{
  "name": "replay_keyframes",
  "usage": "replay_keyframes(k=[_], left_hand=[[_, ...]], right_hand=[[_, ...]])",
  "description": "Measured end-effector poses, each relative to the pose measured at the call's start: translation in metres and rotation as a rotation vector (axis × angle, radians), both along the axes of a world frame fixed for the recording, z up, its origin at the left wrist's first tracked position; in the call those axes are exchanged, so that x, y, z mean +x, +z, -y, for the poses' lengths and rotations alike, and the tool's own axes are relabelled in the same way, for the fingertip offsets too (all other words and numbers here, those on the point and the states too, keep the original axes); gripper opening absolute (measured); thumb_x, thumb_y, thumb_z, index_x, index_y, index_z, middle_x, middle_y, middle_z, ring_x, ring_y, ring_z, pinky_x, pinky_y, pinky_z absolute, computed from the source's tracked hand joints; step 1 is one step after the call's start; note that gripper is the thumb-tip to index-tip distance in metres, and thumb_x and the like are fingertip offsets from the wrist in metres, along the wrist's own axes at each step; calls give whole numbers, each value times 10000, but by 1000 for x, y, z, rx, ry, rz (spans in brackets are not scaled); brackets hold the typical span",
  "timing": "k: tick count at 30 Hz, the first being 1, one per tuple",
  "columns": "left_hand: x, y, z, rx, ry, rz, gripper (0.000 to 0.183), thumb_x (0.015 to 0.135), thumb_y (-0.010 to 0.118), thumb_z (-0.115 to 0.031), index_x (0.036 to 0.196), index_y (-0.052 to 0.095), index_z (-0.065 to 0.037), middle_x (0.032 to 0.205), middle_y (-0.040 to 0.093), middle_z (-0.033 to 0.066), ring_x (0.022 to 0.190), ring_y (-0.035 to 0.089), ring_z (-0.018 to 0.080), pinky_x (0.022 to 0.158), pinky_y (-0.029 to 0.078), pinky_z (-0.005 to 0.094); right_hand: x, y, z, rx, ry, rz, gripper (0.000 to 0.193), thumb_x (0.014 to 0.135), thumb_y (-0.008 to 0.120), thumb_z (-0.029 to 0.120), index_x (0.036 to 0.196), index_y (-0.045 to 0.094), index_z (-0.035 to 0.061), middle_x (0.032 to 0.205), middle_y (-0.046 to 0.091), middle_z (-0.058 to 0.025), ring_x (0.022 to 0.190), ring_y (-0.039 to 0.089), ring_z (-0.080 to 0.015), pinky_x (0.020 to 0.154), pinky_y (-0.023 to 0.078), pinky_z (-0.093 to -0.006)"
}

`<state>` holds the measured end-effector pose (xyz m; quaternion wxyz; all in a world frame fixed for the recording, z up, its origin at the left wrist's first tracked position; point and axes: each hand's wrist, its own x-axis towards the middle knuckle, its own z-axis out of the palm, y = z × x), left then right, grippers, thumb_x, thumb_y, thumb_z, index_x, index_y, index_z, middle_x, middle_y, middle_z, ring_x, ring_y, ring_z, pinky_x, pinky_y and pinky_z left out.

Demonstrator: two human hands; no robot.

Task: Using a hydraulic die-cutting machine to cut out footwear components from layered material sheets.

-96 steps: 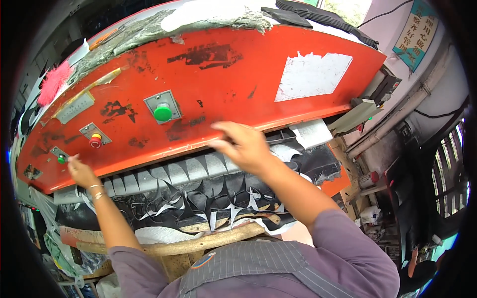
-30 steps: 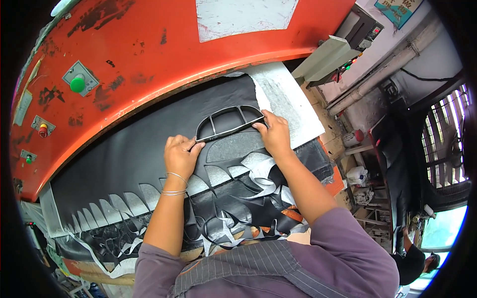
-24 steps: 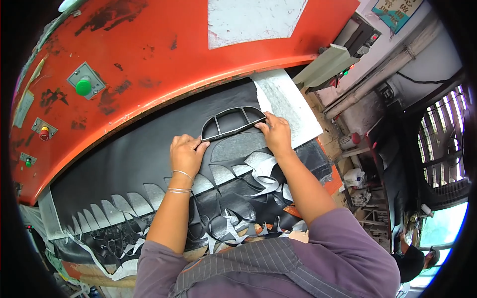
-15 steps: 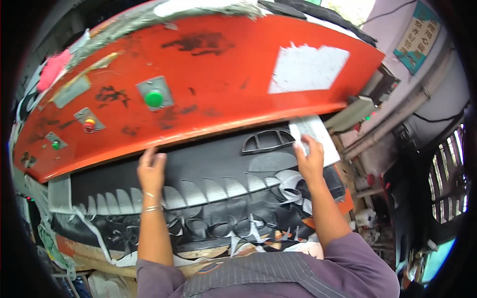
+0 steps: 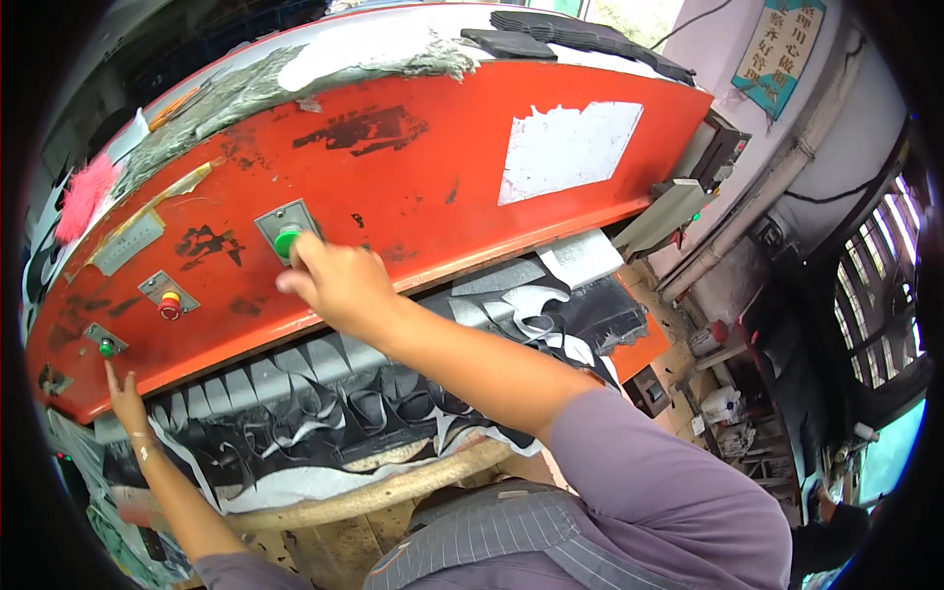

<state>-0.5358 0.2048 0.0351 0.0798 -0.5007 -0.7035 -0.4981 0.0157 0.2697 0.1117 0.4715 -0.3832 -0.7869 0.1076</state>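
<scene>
My right hand (image 5: 344, 285) reaches across to a large green push button (image 5: 286, 242) on the red machine front (image 5: 413, 177). Its fingertips meet the button's edge, with the thumb held apart below. Farther left, my left hand (image 5: 128, 401) points a finger up at a small green button (image 5: 106, 347); whether it touches cannot be made out. Both hands are open and hold nothing. Below the red front lies black sheet material (image 5: 305, 379) with a row of curved cuts and torn-looking strips. The metal cutting die is out of sight.
A red stop button (image 5: 169, 307) sits between the two green ones. A white board (image 5: 582, 258) sticks out at the right end of the sheet. A rounded wooden edge (image 5: 393, 487) runs along the front. Pipes (image 5: 737, 216) and a cluttered shelf (image 5: 733, 413) stand right.
Both hands have left the sheet: the right moved left and up to the large button, the left to the small one. The die and much of the sheet have passed from view under the red front.
</scene>
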Motion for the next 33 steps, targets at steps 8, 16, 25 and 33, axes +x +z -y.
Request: replay_keyframes(k=[8,16,25,33], left_hand=[[384,-47,150,-519,-702,91,143,812,674,-160,868,709,-33,864,694,126,815,664,249,738,514,340],[452,-76,151,-342,-635,-158,132,761,684,-194,753,665,-64,733,612,103,745,571,316,692,459,410],[433,-28,134,-639,-799,-103,263,777,711,-251,626,655,-43,621,627,106,574,599,295,583,475,388],[500,-21,-15,-406,-793,-308,398,826,656,-288,1162,608,-79,1210,569,170,1147,517,334,972,385,446]], right_hand=[[108,-120,171,-369,378,755,483,735,727,389,968,570,-5,911,625,-145,905,618,-343,757,503,-429],[110,-140,182,-299,110,652,362,578,797,204,866,646,45,877,626,-117,891,617,-281,742,516,-375],[147,-82,102,-707,212,393,338,816,653,389,959,692,85,861,663,-179,837,646,-347,754,513,-444],[138,-103,-56,-446,-650,470,437,831,640,417,1083,575,66,1067,535,-168,1047,494,-339,796,494,-475]])
